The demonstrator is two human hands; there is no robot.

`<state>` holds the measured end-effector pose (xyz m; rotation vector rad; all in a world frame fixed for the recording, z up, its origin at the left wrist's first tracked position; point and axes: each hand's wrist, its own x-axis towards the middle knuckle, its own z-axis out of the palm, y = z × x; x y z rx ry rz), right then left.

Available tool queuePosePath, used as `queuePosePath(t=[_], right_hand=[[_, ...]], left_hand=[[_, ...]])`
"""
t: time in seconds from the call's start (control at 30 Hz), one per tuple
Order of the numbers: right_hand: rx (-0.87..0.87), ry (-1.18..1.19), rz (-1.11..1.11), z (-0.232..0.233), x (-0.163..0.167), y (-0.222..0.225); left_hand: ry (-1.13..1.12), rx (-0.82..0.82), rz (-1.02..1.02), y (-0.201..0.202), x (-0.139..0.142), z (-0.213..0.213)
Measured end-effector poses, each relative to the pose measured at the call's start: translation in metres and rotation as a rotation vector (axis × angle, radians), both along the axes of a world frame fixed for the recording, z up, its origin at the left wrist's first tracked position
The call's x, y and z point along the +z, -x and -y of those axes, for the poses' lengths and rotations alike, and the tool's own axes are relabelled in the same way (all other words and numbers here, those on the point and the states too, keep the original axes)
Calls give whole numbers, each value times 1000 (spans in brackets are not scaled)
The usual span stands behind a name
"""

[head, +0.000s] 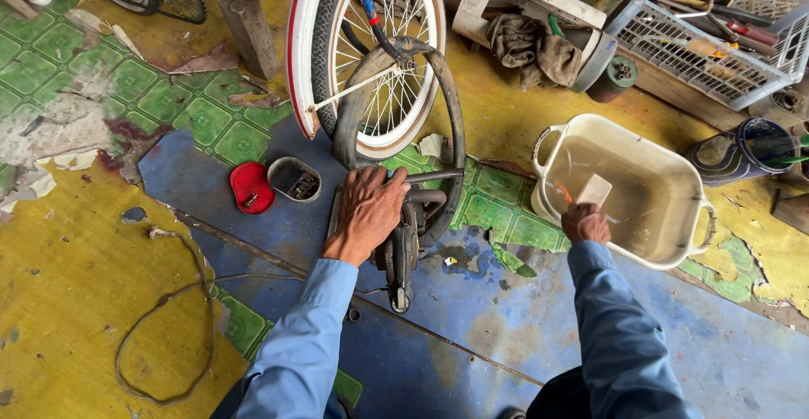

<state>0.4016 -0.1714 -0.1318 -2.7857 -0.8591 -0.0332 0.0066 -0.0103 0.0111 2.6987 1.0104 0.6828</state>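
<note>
A: The fingers of the left hand (368, 211) lie spread and curled down over a loop of black inner tube (449, 124), pressing it where it bunches together on the floor. They look draped over it more than clenched.

B: And the other hand?

A: The right hand (585, 223), right of the tube, reaches over the near rim of the cream plastic basin (701, 217). Its fingers are closed around something small at the water's edge; a pale rectangular block (594, 190) shows just past the knuckles, though I cannot tell whether it is held or floating.

B: So which step is this, would you say?

A: My judgement: the tube is pinned steady with one hand while the other works at the murky water, so wetting or checking the tube seems under way. A next move would call for carrying a section of tube right, to the basin, without losing the marked spot.

B: What lies around the tube?

A: Left of it, a red lid (251, 187) and an open oval tin (295, 179) sit side by side on the blue patch of floor (472, 335). Beyond the tube stands a bicycle wheel (371, 48) with a white-walled tyre, the loop leaning against it. Farther right, past the basin, a white wire basket (716, 40) holds tools.
</note>
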Motion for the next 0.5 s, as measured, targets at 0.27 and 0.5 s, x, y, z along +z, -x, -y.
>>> queuePosePath(t=[0.27,0.5], right_hand=[[-95,142,-161,10,5,7],[-238,-152,-360,3,5,-1]], left_hand=[[12,4,1,2,3,0],[13,-5,-1,3,-1,-1]])
